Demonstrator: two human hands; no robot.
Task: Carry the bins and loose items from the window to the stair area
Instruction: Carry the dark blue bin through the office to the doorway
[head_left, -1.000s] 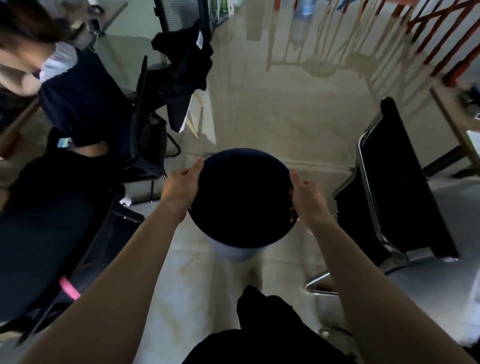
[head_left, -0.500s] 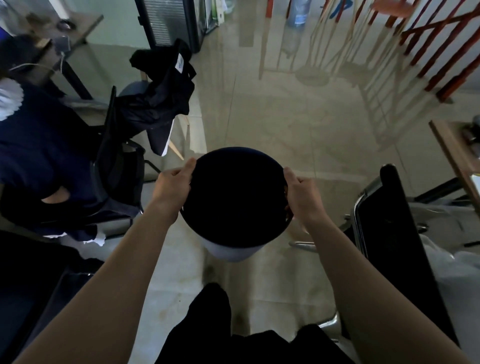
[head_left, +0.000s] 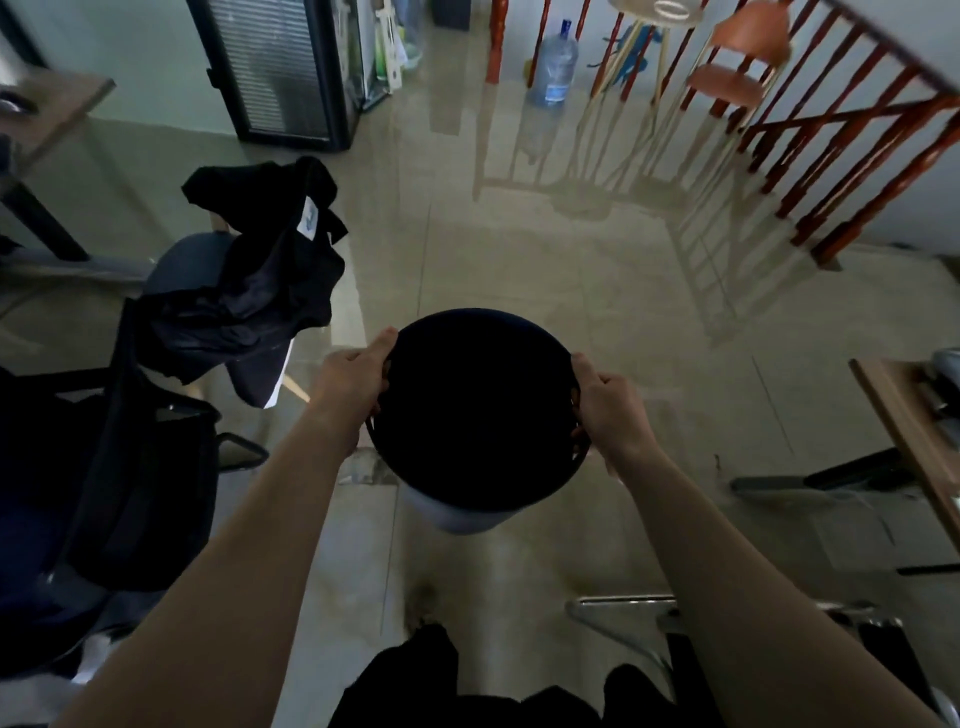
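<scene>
I hold a round bin (head_left: 457, 512) in front of me above the glossy tiled floor; its inside is black and its outer wall pale. My left hand (head_left: 350, 376) grips the rim on the left side, thumb over the edge. On the opposite side my right hand (head_left: 605, 397) grips the rim. The bin is upright and its inside is too dark to see any contents. The red stair railing (head_left: 810, 156) runs across the far right.
A chair draped with black clothes (head_left: 249, 291) stands at left, beside a dark office chair (head_left: 104, 467). A black cabinet (head_left: 283, 73) is at the back, with a water bottle (head_left: 553, 65) and stools (head_left: 727, 83) near the railing. A wooden table edge (head_left: 909, 441) is at right.
I have moved forward with the bin still held in both hands. The seated person at left and the black chair at right have passed out of view; the railing and cabinet are closer.
</scene>
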